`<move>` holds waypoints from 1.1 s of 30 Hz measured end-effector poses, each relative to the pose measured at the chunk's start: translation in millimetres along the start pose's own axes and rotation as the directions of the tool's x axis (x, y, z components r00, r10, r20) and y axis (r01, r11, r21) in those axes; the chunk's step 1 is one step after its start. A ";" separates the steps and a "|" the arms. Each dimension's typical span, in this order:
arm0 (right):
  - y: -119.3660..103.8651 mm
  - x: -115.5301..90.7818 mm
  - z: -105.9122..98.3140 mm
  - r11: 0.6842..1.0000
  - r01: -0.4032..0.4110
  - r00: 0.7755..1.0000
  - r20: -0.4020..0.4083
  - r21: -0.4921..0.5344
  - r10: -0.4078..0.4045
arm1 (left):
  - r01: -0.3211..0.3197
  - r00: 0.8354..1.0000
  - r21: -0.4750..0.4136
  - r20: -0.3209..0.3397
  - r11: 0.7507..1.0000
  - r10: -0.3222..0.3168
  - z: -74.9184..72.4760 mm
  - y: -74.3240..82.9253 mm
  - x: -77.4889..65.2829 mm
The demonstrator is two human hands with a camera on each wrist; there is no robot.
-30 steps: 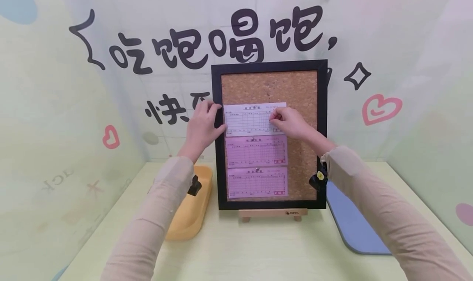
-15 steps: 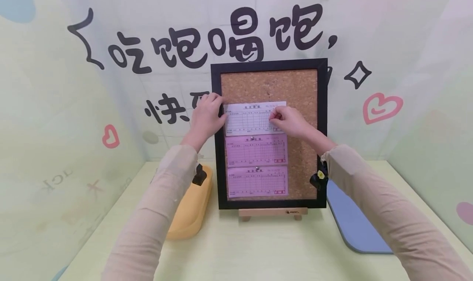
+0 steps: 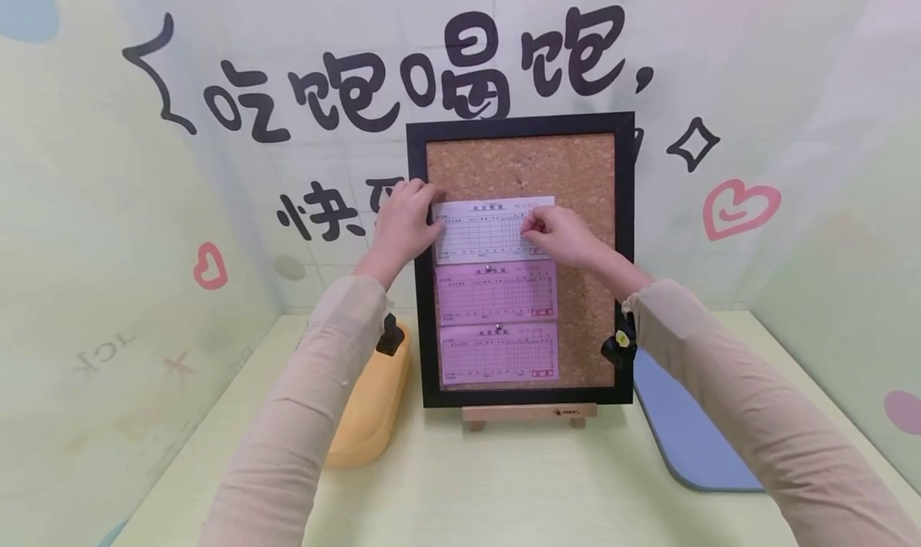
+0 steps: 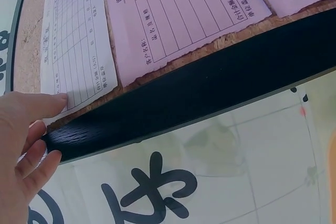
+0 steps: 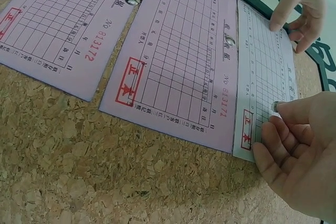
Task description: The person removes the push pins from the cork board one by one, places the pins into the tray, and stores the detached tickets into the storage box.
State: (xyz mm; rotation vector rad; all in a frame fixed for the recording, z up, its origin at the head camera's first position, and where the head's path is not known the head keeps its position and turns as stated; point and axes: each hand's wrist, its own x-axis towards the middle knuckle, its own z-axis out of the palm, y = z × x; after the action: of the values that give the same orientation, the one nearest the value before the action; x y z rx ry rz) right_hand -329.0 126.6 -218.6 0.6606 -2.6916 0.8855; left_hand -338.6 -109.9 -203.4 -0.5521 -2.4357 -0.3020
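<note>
A white receipt slip [image 3: 475, 231] lies flat against a black-framed corkboard [image 3: 521, 167], above two pink receipt slips [image 3: 496, 295], each held by a silver pushpin [image 5: 229, 40]. My left hand [image 3: 404, 221] is at the frame's left side. Its straight thumb presses on the white slip's left edge, and the other fingers rest loosely by the frame, as the left wrist view shows. My right hand [image 3: 564, 233] is over the white slip's right part. Between its thumb and bent fingers it pinches a small silver pushpin [image 5: 275, 106], mostly covered by the fingertips.
The board stands on a small wooden easel [image 3: 528, 412] on the pale table [image 3: 518, 483]. A yellow tray [image 3: 370, 419] is at the left, partly behind my left sleeve. To the right lies a blue mat [image 3: 701, 435]. A lettered wall rises close behind the board.
My left hand has shifted slightly up and right, its fingers from the frame's edge onto the white slip's upper left corner area. The right hand stays in place.
</note>
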 end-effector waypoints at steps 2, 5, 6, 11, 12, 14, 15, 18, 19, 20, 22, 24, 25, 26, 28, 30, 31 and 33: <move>0.1 0.5 0.6 1.000 0.002 1.000 -0.001 -0.003 -0.002 | 0.009 1.000 -0.006 0.006 1.000 -0.009 -0.2 0.3 0.0; -0.8 0.4 0.6 1.000 0.001 1.000 0.000 -0.003 -0.001 | 0.013 1.000 -0.009 0.011 1.000 -0.013 -0.4 0.3 0.1; -1.2 0.3 0.5 1.000 0.002 1.000 0.001 -0.003 -0.002 | 0.013 1.000 -0.013 0.009 1.000 -0.013 -0.4 0.1 -0.1; -1.7 0.2 -0.3 1.000 0.005 1.000 0.006 0.001 -0.005 | -0.007 1.000 -0.025 -0.029 1.000 0.006 1.5 -1.6 -1.4; -1.4 0.2 -0.3 1.000 0.006 1.000 0.007 0.001 -0.006 | -0.013 0.999 -0.029 -0.039 0.999 0.012 2.1 -1.9 -1.8; -0.8 0.2 -0.3 1.000 0.007 1.000 0.011 0.002 -0.007 | -0.025 0.998 -0.037 -0.060 0.999 0.023 3.5 -2.4 -2.1; -1.0 -0.1 -0.4 1.000 0.004 1.000 0.012 0.003 -0.004 | -0.031 0.997 -0.041 -0.068 0.999 0.028 4.1 -2.5 -2.3; -0.8 -0.9 -0.6 1.000 0.004 1.000 0.019 0.007 -0.004 | -0.045 0.996 -0.054 -0.081 0.998 0.040 5.7 -3.1 -2.4; -0.8 -0.9 -0.6 1.000 0.003 1.000 0.020 0.008 -0.004 | -0.048 0.996 -0.056 -0.081 0.997 0.044 5.7 -3.4 -2.5; -0.9 -1.1 -0.5 1.000 0.003 1.000 0.018 0.010 -0.003 | -0.051 0.996 -0.060 -0.077 0.997 0.046 5.5 -3.7 -2.7; -0.8 -1.3 -0.3 1.000 0.005 1.000 0.015 0.011 -0.005 | -0.051 0.997 -0.070 -0.066 0.996 0.047 5.1 -4.3 -2.8; -0.9 -1.8 -0.2 1.000 0.008 1.000 0.010 0.007 -0.008 | -0.049 0.998 -0.079 -0.052 0.996 0.045 4.3 -4.6 -3.2; -1.0 -2.1 -0.1 1.000 0.010 1.000 0.010 0.007 -0.010 | -0.048 0.998 -0.085 -0.046 0.995 0.045 4.0 -4.8 -3.4; -1.1 -2.3 0.0 1.000 0.009 1.000 0.008 0.008 -0.009 | -0.050 0.998 -0.093 -0.042 0.994 0.046 3.8 -5.1 -3.6; -1.1 -2.8 0.4 1.000 0.007 1.000 0.012 0.009 -0.008 | -0.054 0.998 -0.107 -0.040 0.993 0.050 3.3 -5.3 -4.0; -1.2 -3.1 1.1 1.000 -0.003 1.000 0.013 0.014 0.003 | -0.061 0.997 -0.121 -0.046 0.991 0.056 2.9 -5.6 -4.3; -1.2 -3.2 1.3 1.000 -0.008 1.000 0.014 0.017 0.007 | -0.065 0.997 -0.128 -0.049 0.990 0.060 2.6 -5.7 -4.5; -1.1 -3.5 2.0 1.000 -0.017 1.000 0.016 0.022 0.017 | -0.071 0.996 -0.143 -0.056 0.987 0.064 2.1 -5.9 -4.7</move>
State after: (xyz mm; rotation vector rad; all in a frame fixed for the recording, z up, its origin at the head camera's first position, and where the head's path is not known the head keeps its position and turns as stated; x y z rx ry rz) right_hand -325.6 125.7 -220.9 0.6532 -2.7085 0.9199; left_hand -338.9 -115.9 -208.4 -0.6806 -2.3528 -0.4616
